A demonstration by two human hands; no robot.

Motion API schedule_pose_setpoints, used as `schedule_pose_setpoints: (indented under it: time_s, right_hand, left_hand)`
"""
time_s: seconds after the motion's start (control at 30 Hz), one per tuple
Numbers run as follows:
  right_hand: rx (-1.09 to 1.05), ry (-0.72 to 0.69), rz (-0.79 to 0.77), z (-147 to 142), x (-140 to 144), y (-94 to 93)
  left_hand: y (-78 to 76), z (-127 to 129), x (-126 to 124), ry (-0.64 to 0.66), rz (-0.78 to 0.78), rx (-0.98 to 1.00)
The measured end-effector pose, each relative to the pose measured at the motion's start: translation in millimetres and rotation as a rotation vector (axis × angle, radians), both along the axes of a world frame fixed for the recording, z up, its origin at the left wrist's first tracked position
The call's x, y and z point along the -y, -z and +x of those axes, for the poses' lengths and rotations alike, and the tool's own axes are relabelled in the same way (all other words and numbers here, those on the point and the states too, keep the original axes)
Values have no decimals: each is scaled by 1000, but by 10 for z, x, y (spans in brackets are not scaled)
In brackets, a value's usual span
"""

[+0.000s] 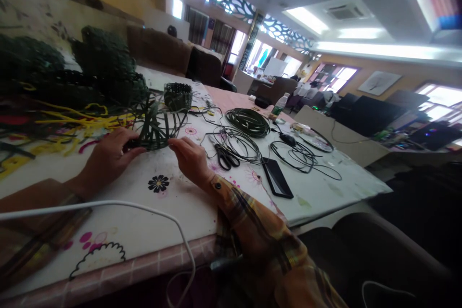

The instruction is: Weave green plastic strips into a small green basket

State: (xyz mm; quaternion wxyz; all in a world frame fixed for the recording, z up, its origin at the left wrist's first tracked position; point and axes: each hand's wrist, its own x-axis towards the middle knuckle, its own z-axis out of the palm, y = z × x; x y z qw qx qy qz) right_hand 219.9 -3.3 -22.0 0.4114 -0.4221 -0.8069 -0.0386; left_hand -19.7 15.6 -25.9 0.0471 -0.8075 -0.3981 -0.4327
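Both hands pinch the half-woven green basket base (155, 127) between them, left hand (110, 156) gripping its near-left edge, right hand (189, 156) its near-right.

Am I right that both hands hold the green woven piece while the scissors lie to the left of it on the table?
Not quite: in the head view the scissors lie right of the green woven piece, beside the right hand. Both it and the left hand do hold the piece.

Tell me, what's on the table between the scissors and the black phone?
In the head view, only bare white tablecloth shows between the scissors and the black phone; a few thin dark cord loops lie just behind.
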Motion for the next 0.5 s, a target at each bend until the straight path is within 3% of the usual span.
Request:
schedule_pose_setpoints:
  time_s: [0.1, 0.2, 0.37, 0.5]
  right_hand:
    - [-134, 11, -24, 62, -32, -19]
    - [-264, -7, -149, 83, -82, -6]
    - [-408, -170, -432, 48, -92, 33]
    - [-590, -211, -567, 30, -98, 74]
  left_hand:
    - [-35, -82, -47, -7, -123, 104]
    - [-68, -82, -38, 30, -179, 152]
    - [-109, 7, 60, 85, -156, 84]
    - [-131, 24, 82, 91, -97, 66]
